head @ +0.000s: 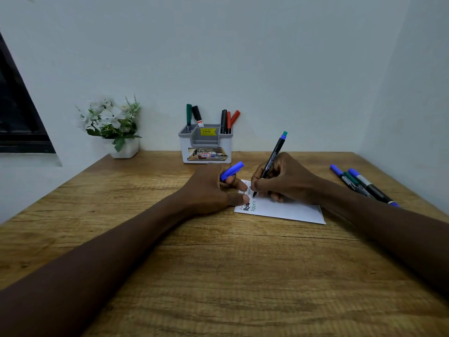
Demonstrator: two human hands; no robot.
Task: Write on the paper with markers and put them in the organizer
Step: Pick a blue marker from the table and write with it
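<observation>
A white paper (289, 210) with a few handwritten words along its left side lies on the wooden desk (218, 263). My right hand (286, 178) grips a black marker (273, 156) with a blue end, its tip touching the paper. My left hand (213, 188) holds the blue cap (232, 171) while its fingertips press the paper's left edge. A white and grey organizer (206, 144) stands at the back by the wall, with green, black and red markers upright in it.
Three capped markers (359, 183), blue and green, lie on the desk at the right, beyond my right forearm. A white pot of artificial flowers (114, 127) stands at the back left. A dark window frame (17, 113) is at the far left.
</observation>
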